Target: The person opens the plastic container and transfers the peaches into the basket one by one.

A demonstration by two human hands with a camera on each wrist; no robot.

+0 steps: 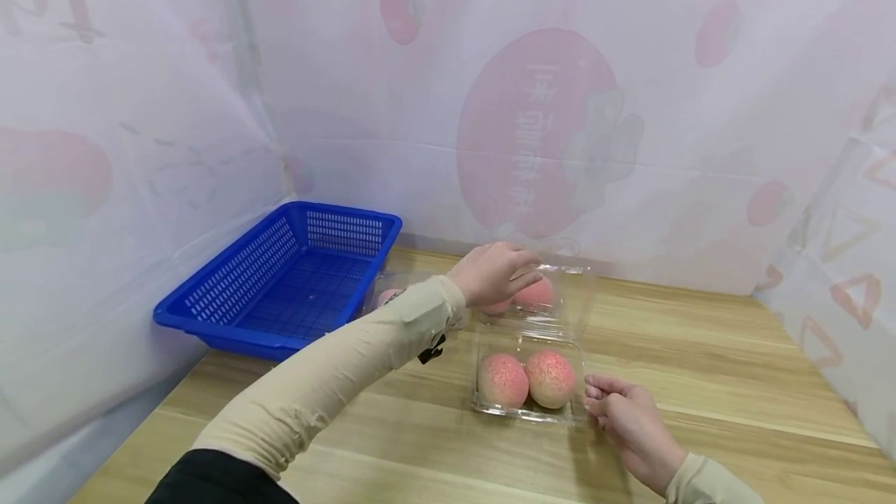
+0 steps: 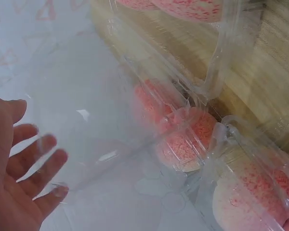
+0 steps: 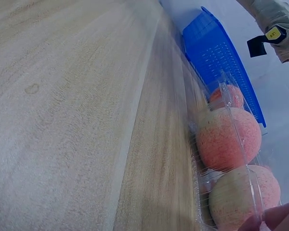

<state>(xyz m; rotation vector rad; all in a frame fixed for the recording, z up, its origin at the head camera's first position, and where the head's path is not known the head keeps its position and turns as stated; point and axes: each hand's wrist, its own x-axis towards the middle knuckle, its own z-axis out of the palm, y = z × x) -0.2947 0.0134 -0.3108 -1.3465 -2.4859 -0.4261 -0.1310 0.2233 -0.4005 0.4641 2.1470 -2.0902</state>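
A clear plastic clamshell box (image 1: 530, 413) stands open on the table with two round pink-and-cream peaches, a left peach (image 1: 503, 381) and a right peach (image 1: 551, 379), in its base. Its transparent lid (image 1: 578, 306) is raised at the back. My right hand (image 1: 633, 430) pinches the right rim of the base between thumb and fingers. Beside the raised lid is my left hand (image 1: 493, 274), its fingers spread and loosely bent. In the left wrist view those fingers (image 2: 45, 166) lie at the lid's edge; whether they touch it is unclear.
Behind the lid sits another clear box with pink peaches (image 1: 535, 294). A further peach (image 1: 388, 296) shows in clear plastic next to an empty blue basket (image 1: 280, 341) at the left. A printed white sheet (image 1: 672, 138) hangs behind the wooden table (image 1: 700, 364).
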